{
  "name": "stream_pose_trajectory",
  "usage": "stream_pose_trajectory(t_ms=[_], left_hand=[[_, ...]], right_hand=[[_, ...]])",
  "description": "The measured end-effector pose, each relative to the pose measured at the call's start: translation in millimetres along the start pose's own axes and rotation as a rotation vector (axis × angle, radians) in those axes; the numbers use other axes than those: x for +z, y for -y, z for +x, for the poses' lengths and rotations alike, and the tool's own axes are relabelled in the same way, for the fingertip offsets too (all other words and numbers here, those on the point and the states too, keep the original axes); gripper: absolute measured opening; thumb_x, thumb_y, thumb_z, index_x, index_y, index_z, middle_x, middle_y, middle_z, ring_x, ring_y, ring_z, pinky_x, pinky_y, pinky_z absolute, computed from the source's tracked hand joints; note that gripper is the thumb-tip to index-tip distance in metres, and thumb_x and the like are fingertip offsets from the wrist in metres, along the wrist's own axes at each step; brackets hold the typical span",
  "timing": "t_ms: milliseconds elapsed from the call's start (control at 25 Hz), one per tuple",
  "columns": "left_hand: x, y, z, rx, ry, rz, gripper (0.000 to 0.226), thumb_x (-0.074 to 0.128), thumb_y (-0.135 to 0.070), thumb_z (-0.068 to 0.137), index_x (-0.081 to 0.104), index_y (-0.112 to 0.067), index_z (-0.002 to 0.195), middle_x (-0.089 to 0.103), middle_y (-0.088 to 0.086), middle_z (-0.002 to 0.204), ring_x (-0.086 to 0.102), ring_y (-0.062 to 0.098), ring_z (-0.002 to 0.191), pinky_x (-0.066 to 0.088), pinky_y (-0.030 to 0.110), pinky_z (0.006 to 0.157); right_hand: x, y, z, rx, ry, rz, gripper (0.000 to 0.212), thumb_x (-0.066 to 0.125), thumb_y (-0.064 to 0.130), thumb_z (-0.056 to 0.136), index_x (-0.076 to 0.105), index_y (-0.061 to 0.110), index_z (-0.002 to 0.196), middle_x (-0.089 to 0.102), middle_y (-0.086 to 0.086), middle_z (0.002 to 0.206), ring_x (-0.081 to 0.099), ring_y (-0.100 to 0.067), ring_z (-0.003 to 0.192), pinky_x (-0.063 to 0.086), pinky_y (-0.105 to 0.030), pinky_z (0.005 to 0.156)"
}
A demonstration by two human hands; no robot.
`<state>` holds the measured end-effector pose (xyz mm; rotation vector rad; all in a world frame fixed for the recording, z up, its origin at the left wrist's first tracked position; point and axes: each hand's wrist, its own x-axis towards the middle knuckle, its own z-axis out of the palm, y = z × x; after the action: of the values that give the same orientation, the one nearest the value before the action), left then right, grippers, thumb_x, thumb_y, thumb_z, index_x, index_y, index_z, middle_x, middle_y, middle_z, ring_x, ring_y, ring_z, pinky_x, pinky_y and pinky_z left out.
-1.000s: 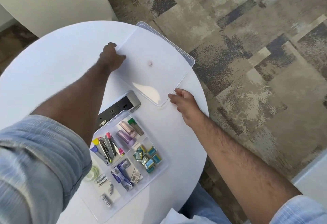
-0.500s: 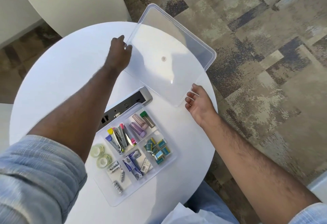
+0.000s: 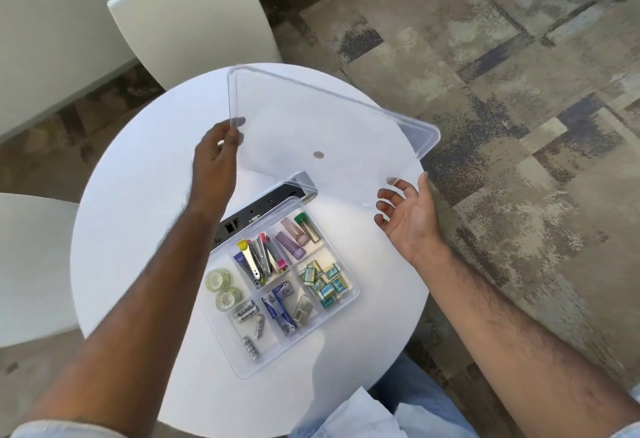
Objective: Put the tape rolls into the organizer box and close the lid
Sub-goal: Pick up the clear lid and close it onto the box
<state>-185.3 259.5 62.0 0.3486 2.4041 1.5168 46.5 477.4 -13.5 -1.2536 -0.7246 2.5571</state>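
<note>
Since the earlier frame the lid (image 3: 332, 126) has risen off the bench (image 3: 131, 195) and tilted up, far edge highest.

Head view: left hand (image 3: 216, 157) has its grip pinched on the lid's left edge. Right hand (image 3: 408, 212) is under the lid's near right corner, palm up, fingers spread; probably just touching, contact unclear through the clear plastic.

Two tape rolls (image 3: 223, 287) already lie in the left compartment of the organizer box (image 3: 349, 295), which sits open on the bench below the lid, beside staplers (image 3: 259, 259) and small packets (image 3: 323, 283).

Step in hand: closing. Next move calls for swinging the lid back over the box, squaring its corners to the rim, pressing down.

Writing: one clip pack (image 3: 246, 313) bears lettering, too small to read.
</note>
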Motion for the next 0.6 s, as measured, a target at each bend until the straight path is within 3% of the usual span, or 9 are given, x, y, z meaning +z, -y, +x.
stream_pose_trajectory(t_ms=[240, 360, 480, 600], left_hand=[[-45.7, -5.9, -62.9, 0.123, -0.092, 0.038, 0.025, 0.054, -0.022, 0.105, 0.071, -0.018, 0.123, 0.059, 0.006, 0.123, 0.059, 0.003, 0.116, 0.042, 0.012, 0.096], [-72.0, 4.1, -90.4, 0.161, -0.082, 0.15, 0.027, 0.054, -0.022, 0.105, 0.071, -0.025, 0.125, 0.053, 0.016, 0.113, 0.058, 0.015, 0.108, 0.046, 0.025, 0.092], [-94.5, 7.2, -126.2, 0.08, -0.036, 0.078, 0.035, 0.054, -0.009, 0.103, 0.067, -0.022, 0.133, 0.066, 0.007, 0.118, 0.06, 0.004, 0.106, 0.049, 0.02, 0.087], [-112.0, 14.0, -171.0, -0.006, -0.054, -0.007, 0.038, 0.05, 0.004, 0.101, 0.068, -0.009, 0.132, 0.07, 0.0, 0.126, 0.063, -0.006, 0.109, 0.05, 0.011, 0.087]], right_hand=[[14.2, -14.1, -24.5, 0.094, -0.012, -0.202, 0.05, 0.043, 0.06, 0.098, 0.065, 0.016, 0.095, 0.064, -0.006, 0.078, 0.055, -0.016, 0.061, 0.04, -0.029, 0.059], [16.3, -19.5, -36.6, 0.131, 0.055, -0.259, 0.037, 0.051, 0.048, 0.099, 0.067, 0.015, 0.095, 0.067, -0.006, 0.081, 0.064, -0.019, 0.067, 0.05, -0.031, 0.061], [8.3, -17.5, -43.9, 0.128, 0.176, -0.281, 0.026, 0.054, 0.033, 0.101, 0.067, 0.012, 0.109, 0.069, -0.011, 0.101, 0.072, -0.025, 0.084, 0.058, -0.033, 0.069], [15.3, -17.0, -54.6, 0.105, 0.212, -0.44, 0.03, 0.053, 0.03, 0.102, 0.065, 0.011, 0.121, 0.068, -0.011, 0.111, 0.073, -0.025, 0.09, 0.058, -0.033, 0.07]])
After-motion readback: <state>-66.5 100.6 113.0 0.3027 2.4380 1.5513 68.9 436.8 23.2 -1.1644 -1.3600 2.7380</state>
